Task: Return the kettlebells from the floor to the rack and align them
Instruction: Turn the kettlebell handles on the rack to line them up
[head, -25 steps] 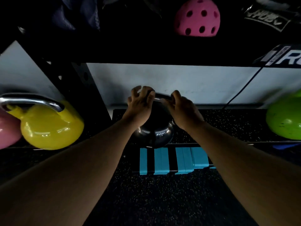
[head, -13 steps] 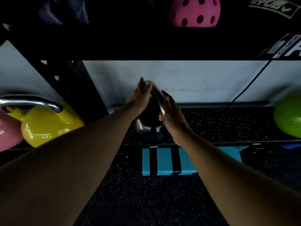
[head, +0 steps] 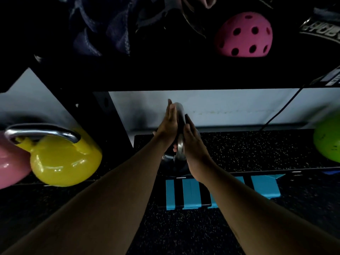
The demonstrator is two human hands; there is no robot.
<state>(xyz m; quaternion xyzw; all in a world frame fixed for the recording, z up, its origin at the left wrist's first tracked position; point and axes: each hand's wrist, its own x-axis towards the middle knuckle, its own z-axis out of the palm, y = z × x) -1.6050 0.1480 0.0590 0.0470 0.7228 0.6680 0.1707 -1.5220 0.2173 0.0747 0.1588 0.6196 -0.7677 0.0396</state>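
Two shelves of the dark rack [head: 165, 74] fill the view, and the lower one, lined with speckled rubber matting [head: 248, 150], is where the work is happening. On that lower level a yellow kettlebell [head: 64, 161] sits left of the upright with a pink kettlebell [head: 9, 162] touching it, and a green kettlebell [head: 327, 138] sits at the far right edge. Between them, well apart from both, stands the chrome kettlebell [head: 171, 157], its handle [head: 181, 122] turned edge-on to the camera. Smallest in frame are the hands: the left hand [head: 168, 126] and right hand [head: 193, 142] lie flat against either side of the handle, fingers extended rather than curled, so they press it between the palms without clenching. Judged from this, the step is aligning by twisting. To do it well, keep the palms squeezing evenly, turn the bell on its base instead of lifting, and stop when its handle runs the same way as the yellow one's.
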